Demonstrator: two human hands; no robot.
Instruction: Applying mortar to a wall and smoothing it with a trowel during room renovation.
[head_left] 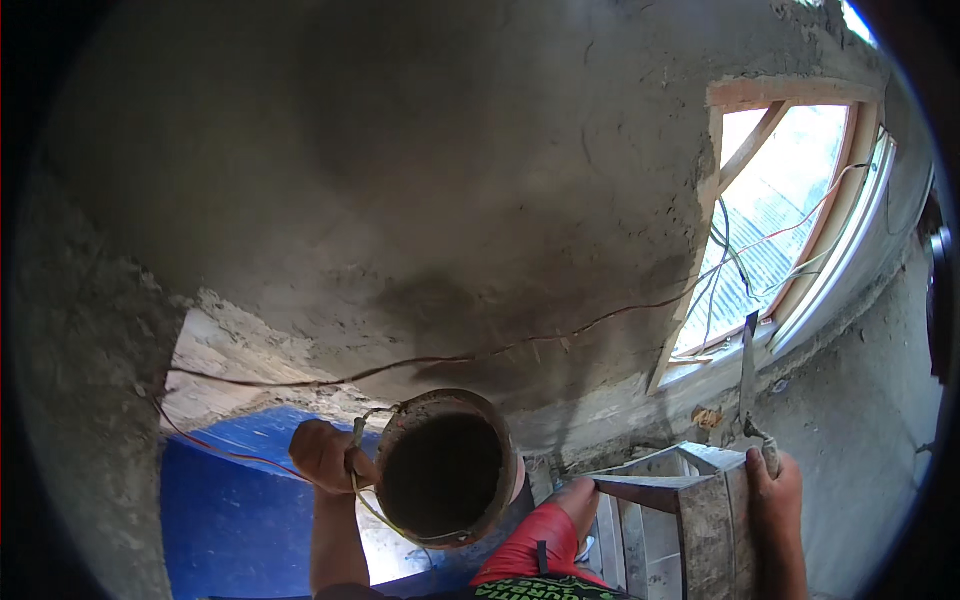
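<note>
In my left hand [325, 455] is the wire handle of a round bucket [505, 425]; the fingers are closed around it at the bucket's left side. Dark grey mortar [445, 475] shows inside the bucket. Over at the right, my right hand [780, 495] is closed on the handle of a trowel [747, 380], whose narrow blade points up toward the window. This hand is right beside the worn top board of a wooden stepladder [715, 540]; whether it also touches the board I cannot tell.
A grey plastered wall [480, 220] rises in front, with a loose cable [540, 340] strung across it. To the right is a wooden-framed window opening [780, 215] with several wires. A blue panel [230, 520] stands at the lower left, next to bare unplastered wall [240, 345].
</note>
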